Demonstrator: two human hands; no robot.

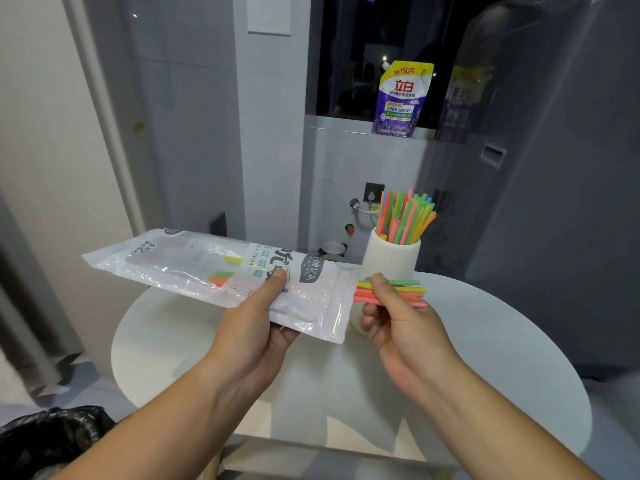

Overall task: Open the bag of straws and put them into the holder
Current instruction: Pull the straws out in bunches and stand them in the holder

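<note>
My left hand (254, 315) grips a clear plastic straw bag (194, 265) with printed lettering, held flat above the round white table (502, 358). The bag's mouth points right, and a few coloured straw ends show inside it. My right hand (398, 318) pinches a bundle of coloured straws (403, 292) that lies level at the bag's mouth, partly pulled out. Behind my right hand stands a white cylindrical holder (389, 259) with several coloured straws (407, 214) upright in it.
A purple and yellow detergent pouch (401, 98) stands on the window ledge behind. A grey fridge (554, 168) is at the right. A black rubbish bag (45, 438) lies at the lower left. A wall socket (374, 194) and a small bowl (333, 250) sit behind the table.
</note>
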